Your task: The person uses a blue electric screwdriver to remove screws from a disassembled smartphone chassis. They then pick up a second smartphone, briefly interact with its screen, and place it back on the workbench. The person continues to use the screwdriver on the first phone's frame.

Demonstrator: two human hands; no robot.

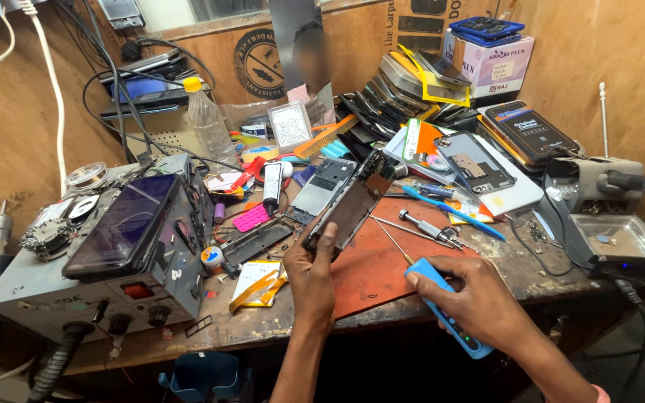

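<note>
My left hand (310,277) holds an opened smartphone (352,201) upright and tilted over the workbench, its inner side showing. A blue electric screwdriver (448,304) is gripped in my right hand (472,298) near the bench's front edge, with its thin metal bit (391,240) pointing up-left toward the phone. Beneath both lies a red work mat (382,261). A second phone frame (324,185) lies flat just behind the held phone.
A grey rework station (143,276) with a dark phone (122,224) on top sits at left. Screwdrivers (428,228), a blue pen tool (453,213), phone parts, a plastic bottle (207,119), boxes and stacked screens crowd the back. A metal tray (615,239) stands at right.
</note>
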